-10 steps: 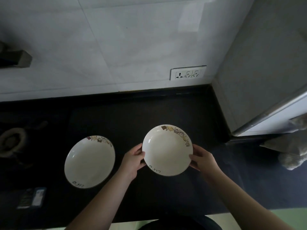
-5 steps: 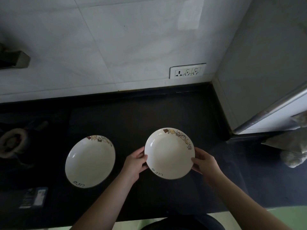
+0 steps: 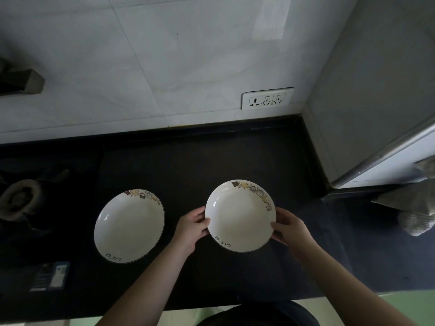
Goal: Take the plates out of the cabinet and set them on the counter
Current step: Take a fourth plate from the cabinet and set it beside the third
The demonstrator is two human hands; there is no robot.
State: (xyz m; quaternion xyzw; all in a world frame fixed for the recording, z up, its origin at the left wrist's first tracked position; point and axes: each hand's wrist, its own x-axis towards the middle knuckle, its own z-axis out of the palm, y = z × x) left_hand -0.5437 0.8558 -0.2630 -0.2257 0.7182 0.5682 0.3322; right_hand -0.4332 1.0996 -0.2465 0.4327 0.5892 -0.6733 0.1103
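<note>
Two white deep plates with a patterned rim strip are over the black counter [image 3: 211, 156]. The left plate [image 3: 129, 225] lies flat on the counter by itself. The right plate [image 3: 240, 215] is held at both sides: my left hand [image 3: 191, 228] grips its left rim and my right hand [image 3: 288, 225] grips its right rim, thumbs over the edge. Whether this plate touches the counter I cannot tell. The cabinet is out of view.
A gas stove burner [image 3: 18, 202] sits at the far left, a dark packet [image 3: 50, 276] near the front edge. A wall socket [image 3: 267, 98] is on the tiled backsplash. A grey appliance side [image 3: 376, 90] and a cloth [image 3: 414, 212] bound the right.
The held plate has come down and slightly toward me between both hands; the left plate stays put.
</note>
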